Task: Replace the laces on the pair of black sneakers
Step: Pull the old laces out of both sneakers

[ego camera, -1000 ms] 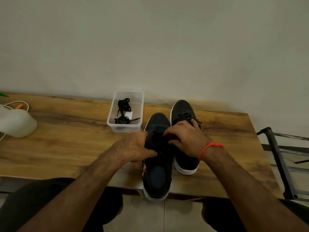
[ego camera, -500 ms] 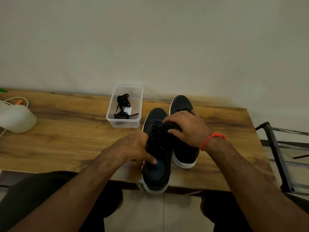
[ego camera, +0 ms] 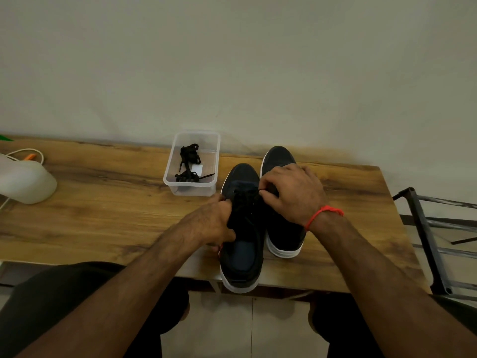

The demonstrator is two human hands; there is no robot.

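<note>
Two black sneakers with white soles stand side by side on the wooden table [ego camera: 103, 215], toes toward the wall. The left sneaker [ego camera: 242, 257] overhangs the table's front edge with its heel. My left hand [ego camera: 214, 223] grips this shoe's left side near the laces. My right hand [ego camera: 291, 192] reaches across the right sneaker [ego camera: 280, 157] and pinches the black lace [ego camera: 246, 200] on the left sneaker's upper. A clear plastic box [ego camera: 192, 188] behind the left sneaker holds spare black laces [ego camera: 189, 161].
A white rounded object [ego camera: 25, 182] with a white cable sits at the table's left end. A dark metal frame [ego camera: 426, 233] stands off the table's right edge. The wall runs close behind the table. My knees are below the front edge.
My right hand has slid a little toward the toe and now pinches the lace. My left hand has shifted up along the shoe's left side. The shoes stay where they were.
</note>
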